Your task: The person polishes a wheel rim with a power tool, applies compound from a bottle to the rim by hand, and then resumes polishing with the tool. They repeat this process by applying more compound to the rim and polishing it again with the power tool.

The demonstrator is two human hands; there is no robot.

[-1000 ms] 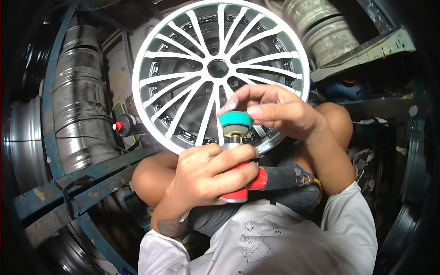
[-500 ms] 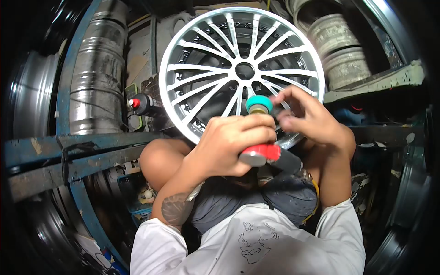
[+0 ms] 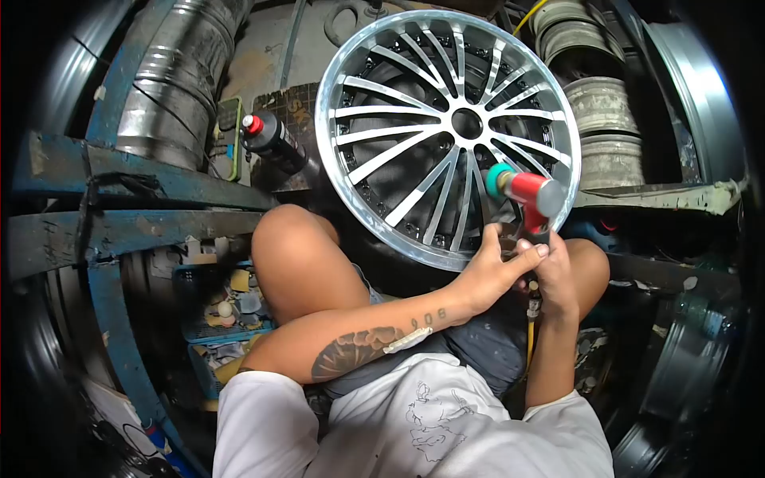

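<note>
A red handheld tool (image 3: 527, 188) with a turquoise round pad (image 3: 497, 181) and a grey round end is held over the lower right of a silver multi-spoke wheel (image 3: 347, 159). My right hand (image 3: 555, 275) is closed round its black handle. My left hand (image 3: 496, 275) is closed at the same handle, its thumb lying across toward my right hand. The pad faces left, beside the lower right spokes; whether it touches them cannot be told. A yellow hose (image 3: 531, 334) hangs below the handle. The wheel lies tilted in front of my knees.
A black bottle with a red cap (image 3: 275, 143) stands left of the wheel. Metal rims are stacked at the upper left (image 3: 171, 88) and upper right (image 3: 610, 107). Blue metal bars (image 3: 143, 179) cross the left side. A blue tray (image 3: 227, 331) with scraps is at the lower left.
The tool has moved right and turned, its pad now facing left. My left hand has shifted from its head to the handle, and my right hand has taken the handle. The wheel appears farther right.
</note>
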